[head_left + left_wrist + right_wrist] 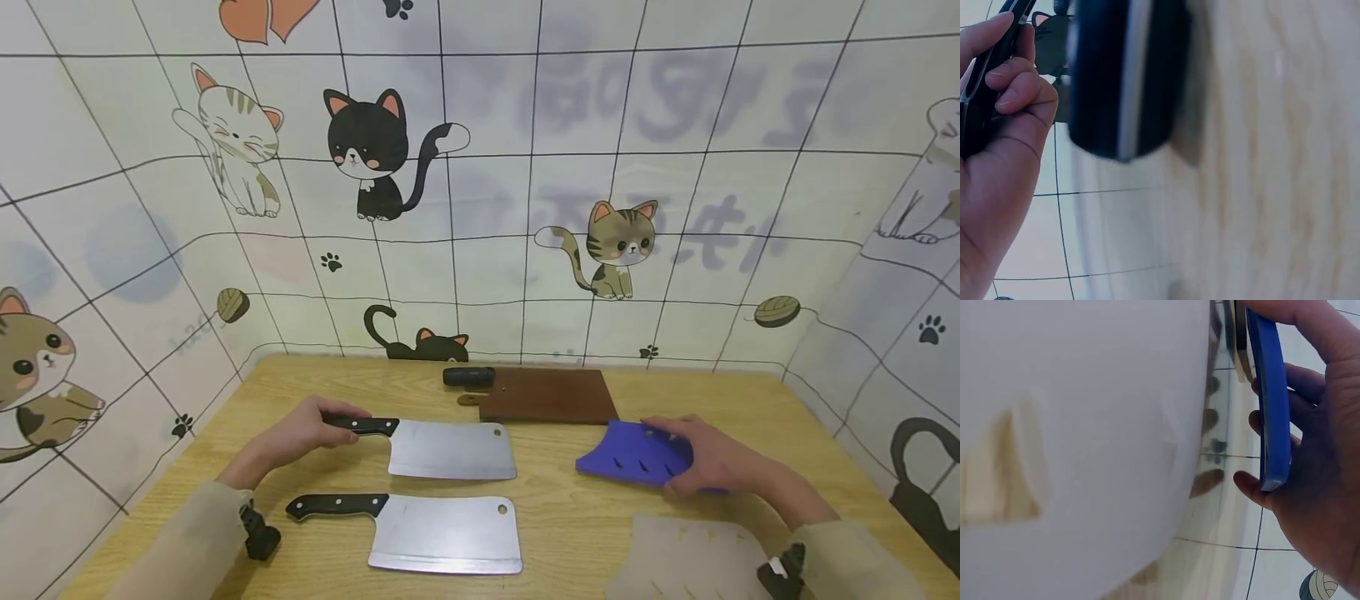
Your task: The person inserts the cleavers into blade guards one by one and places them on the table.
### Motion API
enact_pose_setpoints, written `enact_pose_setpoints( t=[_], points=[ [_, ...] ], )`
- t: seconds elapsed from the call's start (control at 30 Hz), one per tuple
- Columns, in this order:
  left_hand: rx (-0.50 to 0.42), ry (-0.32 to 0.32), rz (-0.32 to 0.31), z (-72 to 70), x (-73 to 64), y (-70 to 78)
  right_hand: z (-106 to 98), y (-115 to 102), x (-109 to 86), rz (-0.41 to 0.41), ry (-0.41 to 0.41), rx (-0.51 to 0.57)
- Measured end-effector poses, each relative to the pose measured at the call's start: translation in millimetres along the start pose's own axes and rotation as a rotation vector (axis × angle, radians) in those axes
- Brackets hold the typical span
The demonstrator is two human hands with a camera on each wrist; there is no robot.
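– Brown cutting board [551, 396] taken as our landmark. What do we log for the left hand [300, 433]?
– We find it gripping a cleaver [453, 450], in front of the board and to its left. We note a second cleaver [446, 533] farther in front, lying untouched.
– And for the right hand [716, 458]?
– We see it clasping a blue slotted panel [633, 446], just in front of the board's right end. We place a white slotted panel [693, 558] farther in front, also right of the board.
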State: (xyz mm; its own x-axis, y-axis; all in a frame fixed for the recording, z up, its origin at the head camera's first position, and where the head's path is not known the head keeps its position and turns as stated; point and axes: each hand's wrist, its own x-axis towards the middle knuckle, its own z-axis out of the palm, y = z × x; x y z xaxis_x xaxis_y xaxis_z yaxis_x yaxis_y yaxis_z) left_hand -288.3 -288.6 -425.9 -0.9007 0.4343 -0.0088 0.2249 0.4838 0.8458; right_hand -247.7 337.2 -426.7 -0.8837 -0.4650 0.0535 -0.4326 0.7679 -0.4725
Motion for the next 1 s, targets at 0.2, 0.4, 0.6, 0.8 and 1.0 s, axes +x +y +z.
enact_pose_setpoints(
  t=[0.2,0.4,0.6,0.8,1.0],
  points=[
    [-0.046,0.03,-0.047,3.4,1.0,9.2,0.4,-8.6,0.7,-0.048,0.051,0.002],
    [-0.035,0.061,-0.03,10.1,8.4,19.7,2.6,-24.4,6.6,-0.078,0.071,0.0],
    [-0.072,0.07,-0.034,15.5,18.2,24.3,2.3,-39.8,13.1,-0.114,0.071,0.035],
    [-0.071,0.099,-0.032,22.6,27.4,32.4,2.4,-48.7,17.7,-0.134,0.062,0.045],
    [-0.101,0.11,-0.023,28.0,33.8,37.7,3.6,-52.7,22.4,-0.133,0.06,0.043]
  ],
)
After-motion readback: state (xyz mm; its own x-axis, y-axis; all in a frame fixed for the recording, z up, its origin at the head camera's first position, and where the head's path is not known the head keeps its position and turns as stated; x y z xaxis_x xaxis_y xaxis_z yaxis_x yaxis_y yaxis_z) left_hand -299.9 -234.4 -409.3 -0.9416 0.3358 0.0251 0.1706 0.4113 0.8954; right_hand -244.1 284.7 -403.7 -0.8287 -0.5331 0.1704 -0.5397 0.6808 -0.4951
